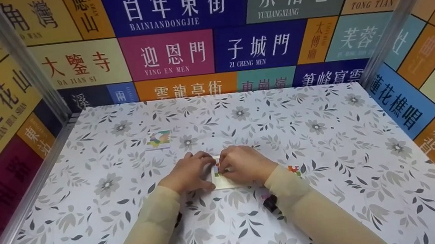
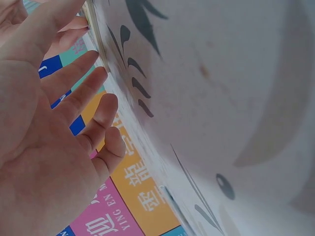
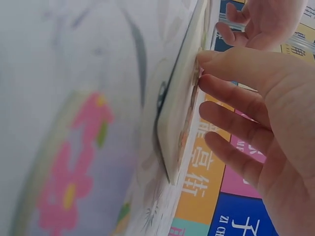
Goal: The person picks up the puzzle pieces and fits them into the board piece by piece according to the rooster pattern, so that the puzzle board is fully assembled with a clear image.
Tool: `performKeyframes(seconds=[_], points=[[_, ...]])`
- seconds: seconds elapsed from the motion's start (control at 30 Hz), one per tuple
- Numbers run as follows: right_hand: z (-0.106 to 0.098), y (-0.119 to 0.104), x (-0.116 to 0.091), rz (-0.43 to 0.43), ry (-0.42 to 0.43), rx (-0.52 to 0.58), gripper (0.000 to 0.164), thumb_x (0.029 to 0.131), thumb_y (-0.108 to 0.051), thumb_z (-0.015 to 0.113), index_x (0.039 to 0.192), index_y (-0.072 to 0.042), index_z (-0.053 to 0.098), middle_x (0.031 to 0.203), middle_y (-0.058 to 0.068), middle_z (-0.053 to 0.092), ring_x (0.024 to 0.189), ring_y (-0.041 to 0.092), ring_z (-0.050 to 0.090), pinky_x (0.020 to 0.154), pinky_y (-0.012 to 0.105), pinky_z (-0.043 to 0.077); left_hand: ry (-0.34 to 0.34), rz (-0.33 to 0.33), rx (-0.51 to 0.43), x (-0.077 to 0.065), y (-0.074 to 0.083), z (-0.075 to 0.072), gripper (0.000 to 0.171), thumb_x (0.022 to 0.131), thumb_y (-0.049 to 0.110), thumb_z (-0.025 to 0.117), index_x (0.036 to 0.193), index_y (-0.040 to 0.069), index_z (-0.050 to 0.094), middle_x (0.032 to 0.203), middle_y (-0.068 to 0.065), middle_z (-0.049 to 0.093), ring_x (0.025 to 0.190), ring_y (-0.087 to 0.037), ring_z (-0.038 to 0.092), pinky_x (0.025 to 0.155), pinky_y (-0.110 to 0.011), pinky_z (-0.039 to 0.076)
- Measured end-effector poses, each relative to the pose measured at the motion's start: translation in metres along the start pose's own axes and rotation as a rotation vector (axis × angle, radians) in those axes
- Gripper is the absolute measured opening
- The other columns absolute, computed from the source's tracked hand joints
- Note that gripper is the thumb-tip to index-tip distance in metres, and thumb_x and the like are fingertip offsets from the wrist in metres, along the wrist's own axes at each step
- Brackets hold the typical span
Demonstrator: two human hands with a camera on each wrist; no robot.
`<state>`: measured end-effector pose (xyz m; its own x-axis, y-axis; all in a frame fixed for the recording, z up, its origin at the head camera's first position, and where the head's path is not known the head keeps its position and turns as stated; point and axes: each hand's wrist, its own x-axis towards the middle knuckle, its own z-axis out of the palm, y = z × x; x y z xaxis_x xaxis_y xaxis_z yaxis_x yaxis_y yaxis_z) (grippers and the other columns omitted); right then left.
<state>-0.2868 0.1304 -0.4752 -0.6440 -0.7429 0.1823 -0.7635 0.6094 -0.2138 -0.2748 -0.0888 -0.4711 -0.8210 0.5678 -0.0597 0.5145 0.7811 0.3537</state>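
Note:
A shallow off-white puzzle board [image 1: 227, 183] lies flat on the table between the two hands, partly hidden by them. My left hand [image 1: 191, 171] rests along its left side, thumb near the front corner; the left wrist view shows the fingers loosely extended. Over the board, my right hand [image 1: 244, 162] brings thumb and fingertips together on a small colourful puzzle piece [image 1: 218, 167], mostly covered. In the right wrist view, the thumb and index finger meet the board's upper face, where thin pieces [image 3: 183, 135] show edge-on.
A square picture puzzle [image 1: 158, 140] lies behind the left hand. Beside the right wrist is an orange-red piece [image 1: 293, 169]. A flat piece with pink flowers [image 3: 74, 187] lies below the right wrist. Panels with Chinese lettering [image 1: 168, 55] rise behind the floral-covered table [image 1: 325, 208].

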Motion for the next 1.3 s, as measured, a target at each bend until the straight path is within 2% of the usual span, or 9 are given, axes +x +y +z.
performKeyframes(seconds=[0.17, 0.43, 0.57, 0.77, 1.1, 1.3], points=[[-0.004, 0.001, -0.004, 0.021, -0.022, 0.041, 0.013, 0.089, -0.015, 0.076, 0.099, -0.02, 0.084, 0.107, -0.003, 0.074, 0.101, 0.017, 0.068, 0.092, 0.037, 0.055, -0.007, -0.015, -0.007, 0.0, 0.001, -0.001, 0.068, 0.079, 0.035, 0.089, 0.139, 0.013, 0.064, 0.146, -0.005, 0.057, 0.124, -0.035, 0.051, 0.104, -0.051, 0.046], [-0.014, 0.013, -0.026, 0.09, -0.037, 0.124, 0.015, 0.09, -0.014, 0.074, 0.102, -0.016, 0.082, 0.109, -0.003, 0.073, 0.102, 0.017, 0.067, 0.094, 0.037, 0.055, -0.025, -0.054, -0.011, 0.002, 0.001, 0.0, 0.068, 0.078, 0.037, 0.09, 0.139, 0.017, 0.064, 0.147, -0.002, 0.056, 0.127, -0.032, 0.051, 0.106, -0.048, 0.045], [-0.018, 0.021, -0.037, 0.08, -0.011, 0.121, 0.014, 0.091, -0.016, 0.076, 0.104, -0.015, 0.082, 0.109, 0.0, 0.074, 0.101, 0.019, 0.068, 0.093, 0.039, 0.055, -0.043, -0.072, -0.012, 0.003, 0.001, 0.0, 0.068, 0.08, 0.038, 0.089, 0.14, 0.018, 0.064, 0.149, -0.001, 0.055, 0.13, -0.031, 0.05, 0.109, -0.048, 0.044], [-0.024, 0.03, -0.054, 0.057, 0.046, 0.092, 0.01, 0.091, -0.016, 0.077, 0.1, -0.015, 0.082, 0.105, -0.001, 0.075, 0.098, 0.018, 0.07, 0.092, 0.04, 0.056, -0.041, -0.056, -0.022, 0.002, 0.001, -0.001, 0.068, 0.08, 0.038, 0.088, 0.141, 0.017, 0.063, 0.15, -0.002, 0.054, 0.13, -0.032, 0.049, 0.109, -0.05, 0.043], [-0.031, 0.041, -0.075, 0.09, 0.078, 0.101, 0.012, 0.09, -0.019, 0.081, 0.101, -0.015, 0.082, 0.106, -0.003, 0.075, 0.101, 0.016, 0.07, 0.095, 0.039, 0.056, -0.046, -0.069, -0.019, 0.001, 0.001, 0.0, 0.07, 0.081, 0.039, 0.088, 0.142, 0.018, 0.062, 0.15, -0.001, 0.053, 0.132, -0.031, 0.048, 0.111, -0.05, 0.042], [-0.033, 0.05, -0.086, 0.093, 0.078, 0.063, 0.014, 0.088, -0.016, 0.081, 0.102, -0.014, 0.083, 0.105, -0.001, 0.075, 0.102, 0.019, 0.07, 0.097, 0.044, 0.054, -0.046, -0.069, -0.023, 0.001, 0.003, -0.001, 0.07, 0.081, 0.038, 0.088, 0.142, 0.017, 0.062, 0.15, -0.002, 0.054, 0.132, -0.031, 0.048, 0.111, -0.049, 0.042]])
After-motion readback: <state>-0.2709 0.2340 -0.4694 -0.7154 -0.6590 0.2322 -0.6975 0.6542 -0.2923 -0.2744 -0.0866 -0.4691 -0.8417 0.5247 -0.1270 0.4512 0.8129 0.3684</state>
